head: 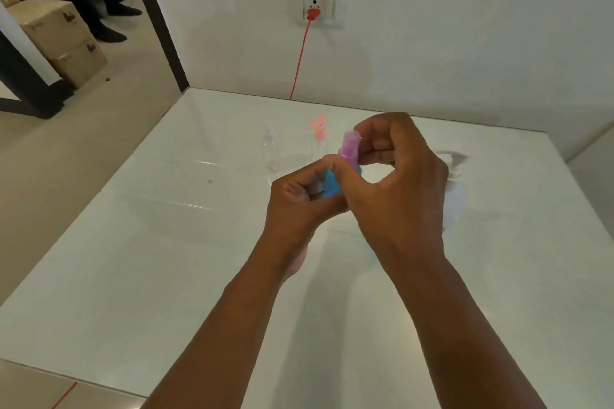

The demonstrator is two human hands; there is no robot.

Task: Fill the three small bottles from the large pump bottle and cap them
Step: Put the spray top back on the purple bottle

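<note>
Above the middle of the white table [166, 259], my left hand [299, 199] grips a small blue bottle [332, 184]. My right hand [395, 176] pinches that bottle's pink spray cap [350, 146], which sits on the neck. A clear small bottle [269, 146] stands behind to the left. Another clear small bottle with an orange-pink top [319, 134] stands behind the hands. The large white pump bottle [453, 183] stands to the right, partly hidden by my right hand. The view is blurred.
A red cable [300, 56] runs from a wall socket [319, 5] down behind the table's far edge. Cardboard boxes [63, 40] and a person's legs show through the doorway at upper left.
</note>
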